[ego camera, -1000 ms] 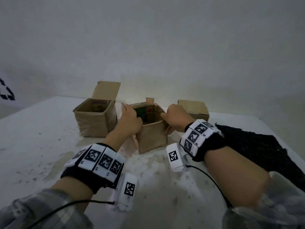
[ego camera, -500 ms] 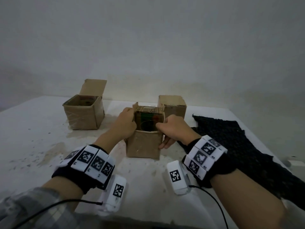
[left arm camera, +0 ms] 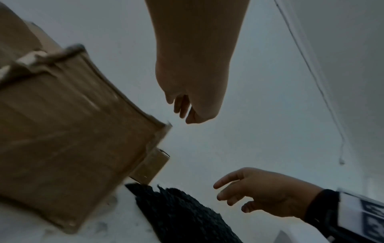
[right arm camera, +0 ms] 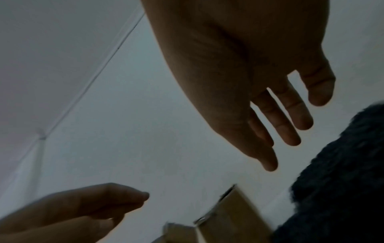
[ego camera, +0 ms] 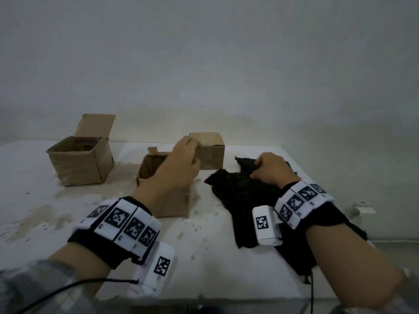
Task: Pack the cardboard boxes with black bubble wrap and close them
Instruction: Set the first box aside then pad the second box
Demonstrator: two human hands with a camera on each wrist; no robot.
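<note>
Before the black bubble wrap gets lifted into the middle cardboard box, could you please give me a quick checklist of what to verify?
1. Middle brown cardboard box open at the top: ok.
2. Room inside it: cannot tell; the left hand hides the interior.
3. Right hand at the black bubble wrap sheet: ok, over its far end.
4. Firm grip on the wrap: cannot tell; the wrist view shows straight fingers.
5. Left hand holding nothing: ok.
6. Far small cardboard box closed: ok.
</note>
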